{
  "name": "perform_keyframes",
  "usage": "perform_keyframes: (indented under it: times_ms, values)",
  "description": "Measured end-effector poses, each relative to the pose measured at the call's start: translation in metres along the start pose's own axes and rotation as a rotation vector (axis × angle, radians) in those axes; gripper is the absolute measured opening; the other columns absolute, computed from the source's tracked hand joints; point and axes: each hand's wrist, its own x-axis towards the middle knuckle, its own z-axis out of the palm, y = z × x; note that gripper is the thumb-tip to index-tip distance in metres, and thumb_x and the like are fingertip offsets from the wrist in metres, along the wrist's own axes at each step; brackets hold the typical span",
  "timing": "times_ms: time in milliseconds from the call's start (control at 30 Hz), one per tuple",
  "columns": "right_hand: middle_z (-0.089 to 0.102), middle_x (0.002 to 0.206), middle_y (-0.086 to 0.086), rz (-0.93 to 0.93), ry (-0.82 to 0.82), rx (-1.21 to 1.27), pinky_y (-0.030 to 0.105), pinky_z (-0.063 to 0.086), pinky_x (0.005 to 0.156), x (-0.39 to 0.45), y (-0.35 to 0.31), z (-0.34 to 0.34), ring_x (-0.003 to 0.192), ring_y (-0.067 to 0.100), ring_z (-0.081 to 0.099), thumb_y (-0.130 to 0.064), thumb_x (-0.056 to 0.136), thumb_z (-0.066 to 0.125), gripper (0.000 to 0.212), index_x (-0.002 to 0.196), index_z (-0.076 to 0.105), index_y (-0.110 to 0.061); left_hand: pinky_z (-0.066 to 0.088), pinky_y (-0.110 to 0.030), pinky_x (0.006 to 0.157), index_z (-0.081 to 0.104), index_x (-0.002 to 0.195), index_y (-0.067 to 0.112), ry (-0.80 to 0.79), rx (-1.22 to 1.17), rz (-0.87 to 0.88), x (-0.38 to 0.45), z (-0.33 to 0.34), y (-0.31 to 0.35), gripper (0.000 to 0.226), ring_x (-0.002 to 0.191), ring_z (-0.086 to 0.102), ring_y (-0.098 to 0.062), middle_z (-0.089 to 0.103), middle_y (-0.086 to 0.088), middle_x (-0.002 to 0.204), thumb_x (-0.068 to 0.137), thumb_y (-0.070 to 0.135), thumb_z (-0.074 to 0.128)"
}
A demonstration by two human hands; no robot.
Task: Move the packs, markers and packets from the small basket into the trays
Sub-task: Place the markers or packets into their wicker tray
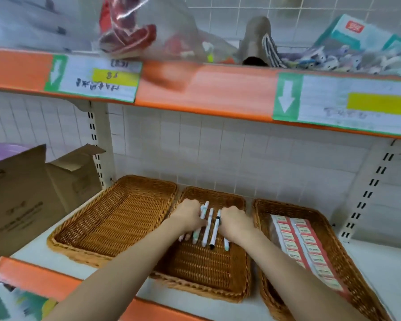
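Note:
Three wicker trays stand side by side on the white shelf. The left tray (116, 218) holds nothing. In the middle tray (202, 269) lie several white markers (210, 228) in a row, some with green caps, one with a black cap. My left hand (188, 216) rests on the markers at the left end of the row, and my right hand (234, 221) presses on those at the right end. Both hands lie palm down with fingers curled over the markers. The right tray (333, 230) holds red and white packs (303, 244) in two rows. The small basket is out of sight.
A brown cardboard box (26, 200) with open flaps stands left of the trays. The orange-edged upper shelf (208, 89) with price labels hangs above, loaded with bagged goods. White slotted uprights (366, 193) flank the bay. An orange shelf lip (39, 276) runs along the front.

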Motion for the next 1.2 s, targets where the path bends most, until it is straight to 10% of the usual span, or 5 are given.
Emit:
perform_keyframes:
  times_ms: [233,567,800,1200]
  values:
    - [0.054,0.131,0.016,0.116,-0.040,-0.184,0.036,0.048,0.092,-0.008,-0.017,0.012,0.119,0.031,0.056,0.005,0.096,0.035,0.039,0.128,0.054,-0.005,0.046,-0.032,0.089,0.057,0.121,0.009,0.033,-0.056,0.204,0.005,0.012,-0.012,0.037,0.109,0.058,-0.026,0.063,-0.009,0.118,0.090,0.028,0.064]
    - [0.013,0.160,0.011,0.097,-0.141,-0.421,0.051,-0.005,0.117,-0.041,-0.016,0.014,0.148,0.027,0.003,-0.035,0.105,0.023,0.055,0.152,0.023,-0.006,0.047,-0.037,0.087,0.059,0.117,0.007,-0.015,0.215,0.289,-0.010,0.015,-0.004,0.039,0.109,0.058,-0.028,0.056,-0.012,0.123,0.102,0.036,0.038]
    - [-0.002,0.163,0.003,0.045,-0.188,-0.132,0.044,-0.007,0.119,-0.080,0.005,-0.001,0.149,0.017,-0.009,-0.050,0.103,0.021,0.065,0.155,0.009,-0.012,0.038,-0.041,0.100,0.052,0.128,0.006,-0.060,0.183,0.317,-0.035,0.011,0.013,0.043,0.122,0.046,-0.032,0.048,-0.017,0.131,0.102,0.034,0.033]
    - [-0.019,0.160,-0.002,0.078,-0.143,-0.038,0.045,-0.010,0.119,-0.219,0.078,-0.015,0.147,0.014,-0.018,-0.067,0.095,0.023,0.081,0.154,-0.008,-0.021,-0.004,-0.042,0.120,-0.007,0.153,0.017,-0.201,0.108,0.357,-0.133,0.026,0.110,0.071,0.147,-0.015,-0.023,-0.018,-0.006,0.159,0.100,0.056,0.020]
